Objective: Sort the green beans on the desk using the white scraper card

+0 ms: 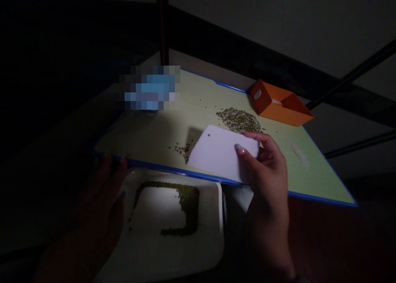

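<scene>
Right hand [266,171] pinches white scraper [221,153] at the table's [309,184] near edge, beside a few stray beans [182,149]. Left hand [105,192] grips tray [173,250] below the edge. Risk: tray gap lets beans fall to floor.

Counter [161,122], free room and obstacles:
- Left and middle: open surface, crossed only by a few scattered beans [181,149].
- Far left corner: blurred blue object [150,91] with a dark post [162,25] rising behind it.
- Far right corner: orange box [280,103], with the bean pile [238,119] just beside it.
- Near edge, centre: white scraper [218,153] standing on the surface.
- Right: bare strip, except a small white streak [299,154].
- Below the near edge: white tray [173,241], its middle bare and beans along two sides.
</scene>
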`<state>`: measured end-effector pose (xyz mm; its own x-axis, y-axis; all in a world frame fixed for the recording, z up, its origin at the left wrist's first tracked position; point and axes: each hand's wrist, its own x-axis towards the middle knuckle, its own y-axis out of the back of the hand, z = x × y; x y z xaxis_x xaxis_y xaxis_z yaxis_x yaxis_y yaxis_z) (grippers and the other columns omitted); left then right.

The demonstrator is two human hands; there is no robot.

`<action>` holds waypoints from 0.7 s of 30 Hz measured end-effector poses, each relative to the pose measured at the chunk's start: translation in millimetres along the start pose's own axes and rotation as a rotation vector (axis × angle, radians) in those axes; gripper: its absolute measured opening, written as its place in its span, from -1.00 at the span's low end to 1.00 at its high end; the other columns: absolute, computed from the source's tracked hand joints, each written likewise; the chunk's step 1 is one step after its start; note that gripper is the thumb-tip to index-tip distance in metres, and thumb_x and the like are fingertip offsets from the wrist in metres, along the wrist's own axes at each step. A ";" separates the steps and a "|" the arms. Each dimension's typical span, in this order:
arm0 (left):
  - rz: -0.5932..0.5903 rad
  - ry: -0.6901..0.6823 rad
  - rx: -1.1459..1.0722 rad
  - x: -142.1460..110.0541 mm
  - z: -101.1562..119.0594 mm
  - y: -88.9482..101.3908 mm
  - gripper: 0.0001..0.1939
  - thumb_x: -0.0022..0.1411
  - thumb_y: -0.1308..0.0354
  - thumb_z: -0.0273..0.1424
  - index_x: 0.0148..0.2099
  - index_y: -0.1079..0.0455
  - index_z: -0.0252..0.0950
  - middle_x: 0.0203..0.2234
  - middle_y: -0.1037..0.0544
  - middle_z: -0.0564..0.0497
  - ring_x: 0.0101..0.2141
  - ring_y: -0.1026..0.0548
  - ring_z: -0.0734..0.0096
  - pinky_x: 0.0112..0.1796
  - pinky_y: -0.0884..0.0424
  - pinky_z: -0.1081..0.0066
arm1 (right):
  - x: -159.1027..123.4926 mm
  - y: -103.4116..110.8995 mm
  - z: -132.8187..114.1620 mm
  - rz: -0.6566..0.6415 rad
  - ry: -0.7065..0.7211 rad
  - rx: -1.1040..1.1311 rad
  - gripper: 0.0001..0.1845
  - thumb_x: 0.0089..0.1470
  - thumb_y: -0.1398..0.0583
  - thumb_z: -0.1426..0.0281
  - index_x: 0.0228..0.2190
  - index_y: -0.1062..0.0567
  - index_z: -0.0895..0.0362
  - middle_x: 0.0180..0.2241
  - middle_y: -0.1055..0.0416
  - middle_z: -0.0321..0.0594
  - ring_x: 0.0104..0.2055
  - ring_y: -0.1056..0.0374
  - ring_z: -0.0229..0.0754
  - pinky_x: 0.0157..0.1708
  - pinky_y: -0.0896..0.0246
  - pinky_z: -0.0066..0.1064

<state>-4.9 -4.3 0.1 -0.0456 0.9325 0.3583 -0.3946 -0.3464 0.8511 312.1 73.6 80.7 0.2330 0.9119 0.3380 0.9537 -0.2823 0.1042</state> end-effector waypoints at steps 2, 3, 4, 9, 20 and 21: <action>0.006 0.012 0.004 0.6 0.8 -0.4 -0.31 0.37 0.13 -0.25 0.45 0.24 0.25 0.54 0.12 0.23 0.48 0.01 0.04 0.36 -0.31 -0.20 | 0.7 -0.4 0.5 0.041 -0.004 -0.007 -0.73 0.03 -0.40 0.37 -0.18 -0.57 -0.04 -0.19 -0.57 -0.29 -0.23 -0.45 -0.14 -0.34 -0.36 -0.30; 0.007 0.016 0.004 0.9 1.4 -0.6 -0.31 0.37 0.13 -0.26 0.45 0.24 0.25 0.54 0.11 0.22 0.48 0.00 0.04 0.36 -0.31 -0.20 | 0.9 -0.8 0.6 0.050 -0.011 -0.002 -0.72 0.03 -0.41 0.37 -0.18 -0.57 -0.04 -0.20 -0.57 -0.29 -0.24 -0.45 -0.14 -0.34 -0.35 -0.30; 0.009 0.014 0.002 1.3 2.0 -0.7 -0.32 0.37 0.13 -0.26 0.45 0.23 0.25 0.54 0.10 0.21 0.47 -0.01 0.04 0.36 -0.32 -0.20 | 1.0 -1.4 0.8 0.051 -0.017 0.004 -0.72 0.02 -0.41 0.37 -0.18 -0.57 -0.04 -0.20 -0.57 -0.28 -0.24 -0.45 -0.14 -0.35 -0.35 -0.30; 0.003 0.006 0.007 2.8 2.0 0.0 -0.31 0.37 0.12 -0.24 0.45 0.25 0.24 0.54 0.13 0.20 0.47 -0.02 0.00 0.34 -0.35 -0.20 | 0.5 -1.9 2.4 0.029 0.006 -0.034 -0.73 0.06 -0.39 0.34 -0.16 -0.55 -0.03 -0.15 -0.58 -0.25 -0.20 -0.48 -0.11 -0.32 -0.38 -0.27; 0.015 -0.011 0.004 -0.3 1.4 0.4 -0.32 0.38 0.12 -0.26 0.46 0.23 0.20 0.54 0.12 0.18 0.47 -0.02 0.03 0.37 -0.29 -0.20 | -2.1 -4.7 -1.8 0.020 -0.008 -0.014 -0.73 0.03 -0.40 0.37 -0.19 -0.57 -0.03 -0.20 -0.58 -0.29 -0.27 -0.46 -0.15 -0.42 -0.33 -0.34; 0.017 -0.005 0.007 -0.1 1.4 0.3 -0.32 0.38 0.12 -0.26 0.46 0.24 0.21 0.54 0.12 0.19 0.47 -0.02 0.04 0.36 -0.30 -0.18 | -1.8 -4.4 -1.4 0.024 -0.007 -0.018 -0.73 0.02 -0.41 0.36 -0.19 -0.58 -0.03 -0.20 -0.59 -0.29 -0.27 -0.46 -0.15 -0.42 -0.33 -0.34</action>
<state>-3.7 -4.6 0.8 -0.0475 0.9260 0.3745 -0.3874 -0.3627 0.8476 307.3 72.8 80.9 0.2574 0.9066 0.3345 0.9442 -0.3096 0.1126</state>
